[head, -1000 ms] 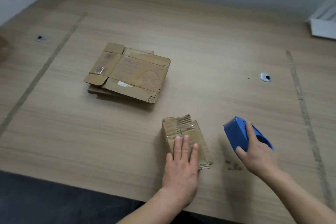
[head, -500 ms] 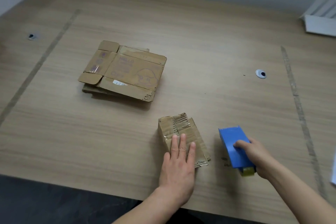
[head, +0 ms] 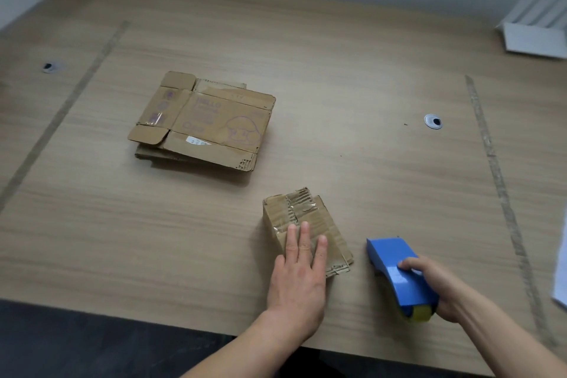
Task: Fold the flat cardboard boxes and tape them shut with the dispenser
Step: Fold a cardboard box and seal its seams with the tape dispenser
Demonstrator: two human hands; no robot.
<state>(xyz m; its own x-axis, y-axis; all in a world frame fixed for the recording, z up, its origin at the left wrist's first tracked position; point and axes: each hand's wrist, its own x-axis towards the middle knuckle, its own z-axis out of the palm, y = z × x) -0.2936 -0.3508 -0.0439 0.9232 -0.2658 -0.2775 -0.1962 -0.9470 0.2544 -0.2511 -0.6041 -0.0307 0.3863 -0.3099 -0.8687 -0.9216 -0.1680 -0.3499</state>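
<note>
My left hand (head: 296, 282) flat, fingers straight, pressing small folded brown cardboard box (head: 303, 228) on wooden worktop (head: 352, 77); right hand (head: 435, 288) clamped round blue tape dispenser (head: 399, 275), just right of box; box long axis runs near-to-far, seam along it; flat brown cardboard stack (head: 202, 123) far-left, untouched

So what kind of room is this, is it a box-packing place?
Probably a plain packing or work station, not a home kitchen. A big bare wooden table holds a stack of flat cardboard boxes, one small folded box, and a blue tape dispenser in the right hand.
</note>
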